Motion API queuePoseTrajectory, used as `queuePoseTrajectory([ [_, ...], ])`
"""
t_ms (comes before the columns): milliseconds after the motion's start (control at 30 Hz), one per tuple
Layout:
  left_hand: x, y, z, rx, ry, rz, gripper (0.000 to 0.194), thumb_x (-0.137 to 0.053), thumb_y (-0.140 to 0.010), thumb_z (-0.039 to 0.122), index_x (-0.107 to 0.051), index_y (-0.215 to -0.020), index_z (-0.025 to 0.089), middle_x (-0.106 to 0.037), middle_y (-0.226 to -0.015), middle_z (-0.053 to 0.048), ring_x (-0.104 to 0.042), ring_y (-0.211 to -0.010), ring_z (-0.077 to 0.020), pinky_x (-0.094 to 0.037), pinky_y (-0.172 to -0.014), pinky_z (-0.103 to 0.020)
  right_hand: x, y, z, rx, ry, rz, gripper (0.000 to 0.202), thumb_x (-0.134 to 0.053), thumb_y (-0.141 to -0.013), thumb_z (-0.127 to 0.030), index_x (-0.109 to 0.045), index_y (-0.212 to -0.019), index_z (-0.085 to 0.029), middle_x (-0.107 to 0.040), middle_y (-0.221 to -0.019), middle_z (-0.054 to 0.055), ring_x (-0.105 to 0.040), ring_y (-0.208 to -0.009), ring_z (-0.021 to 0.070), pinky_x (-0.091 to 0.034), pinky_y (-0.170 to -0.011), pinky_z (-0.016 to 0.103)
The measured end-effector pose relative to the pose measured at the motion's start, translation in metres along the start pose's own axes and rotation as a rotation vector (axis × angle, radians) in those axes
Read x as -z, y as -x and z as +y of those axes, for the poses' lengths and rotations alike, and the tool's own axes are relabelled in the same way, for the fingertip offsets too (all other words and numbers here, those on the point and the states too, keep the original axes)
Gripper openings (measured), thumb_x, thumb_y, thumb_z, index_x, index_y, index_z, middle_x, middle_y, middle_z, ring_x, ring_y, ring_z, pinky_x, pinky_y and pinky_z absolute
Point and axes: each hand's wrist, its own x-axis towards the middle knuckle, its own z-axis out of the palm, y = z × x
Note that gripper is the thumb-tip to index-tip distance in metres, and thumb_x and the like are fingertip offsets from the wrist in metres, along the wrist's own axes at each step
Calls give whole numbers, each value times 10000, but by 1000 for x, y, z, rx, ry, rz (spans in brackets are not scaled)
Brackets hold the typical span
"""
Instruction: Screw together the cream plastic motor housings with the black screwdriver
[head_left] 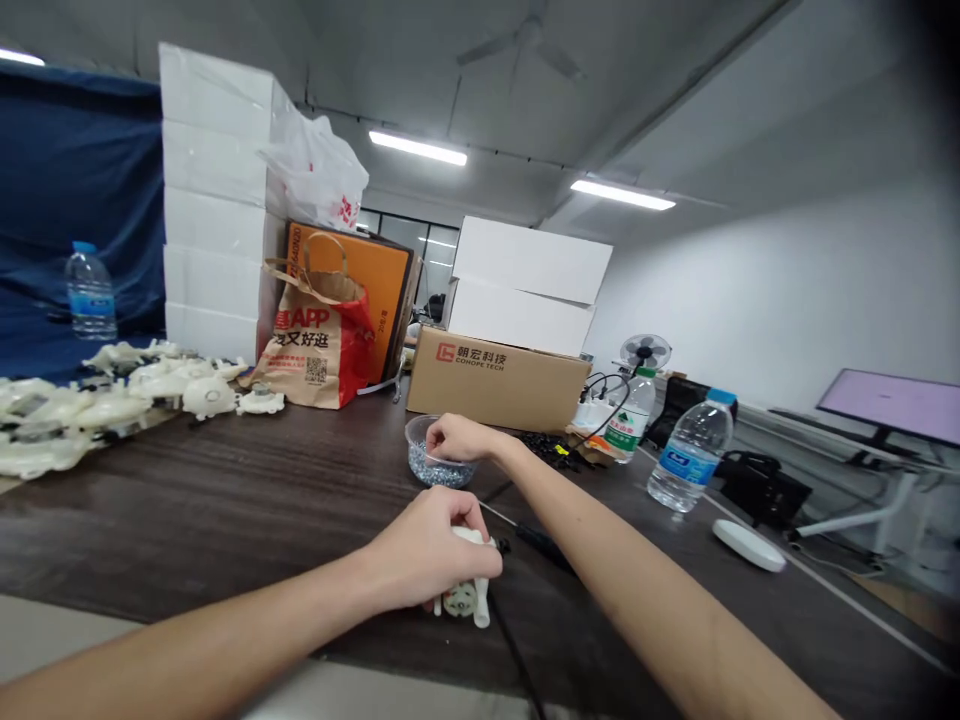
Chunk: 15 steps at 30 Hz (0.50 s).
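Note:
My left hand [442,545] is closed around a white plastic housing [480,600] near the front of the table. A pale round disc with holes shows at the housing's lower side; my fingers cover much of the rest. Farther back, my right hand [456,440] reaches into a clear plastic bowl [414,432] of small silvery screws [439,470]. Its fingers are pressed together down among them, and what they pinch is hidden. Between my arms lies a screwdriver [544,545] with a dark handle, partly covered by my right forearm.
Several white plastic housings [97,400] are heaped at the left. Behind stand a paper bag [300,345], a cardboard box [495,385] and stacked white boxes [217,200]. To the right are black small parts [544,447], water bottles [690,455] and a white oblong case [748,545].

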Motion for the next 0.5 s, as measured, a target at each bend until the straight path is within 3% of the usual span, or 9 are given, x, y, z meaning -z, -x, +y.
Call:
queuePoseTrajectory([
  [300,-2,2,5,8,-16,-1,157,-629,-622,208,-516,-731,197,-483,-516,69,-393,-371,-86,-343,-268,-188,0,1,-4,-53,0,76,251,-647,-979,-330,-668,-1161,-159,-675,-1192,77,-677,-995,225,-588,-844,401],
  [500,-4,-5,-11,-29,-43,15,149,-633,-630,177,-516,-723,184,-517,-562,54,-433,-435,-79,-312,-373,-174,3,9,-9,-19,-22,131,234,-657,-973,-327,-679,-1122,-148,-695,-1131,67,-690,-935,206,-595,-805,377],
])
